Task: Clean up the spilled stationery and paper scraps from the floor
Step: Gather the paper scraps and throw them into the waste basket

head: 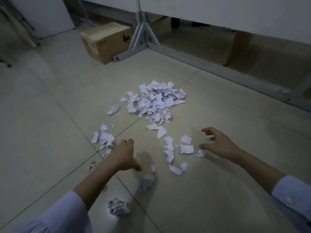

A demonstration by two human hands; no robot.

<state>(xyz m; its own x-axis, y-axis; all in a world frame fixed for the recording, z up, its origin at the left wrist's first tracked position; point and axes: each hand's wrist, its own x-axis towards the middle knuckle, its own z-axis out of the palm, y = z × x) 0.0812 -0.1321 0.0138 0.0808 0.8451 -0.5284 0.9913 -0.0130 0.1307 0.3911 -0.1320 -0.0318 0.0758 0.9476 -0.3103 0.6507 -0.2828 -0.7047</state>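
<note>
Head view: The right hand [218, 143] hangs spread and empty, just beside the loose scraps [176, 152] lying between it and the left hand [124, 155]. The left hand's fingers curl under out of sight, so I cannot tell whether it holds anything. A heap [156, 100] lies ahead of both hands, and crumpled balls [118, 206] lie behind the left. Judgement: the paper is partly piled but all of it sits on the floor [50, 115]. No stationery is visible.

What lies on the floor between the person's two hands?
In the head view, loose torn white paper scraps lie on the beige tiled floor between the left hand and right hand; beside the left hand the tile is bare.
</note>
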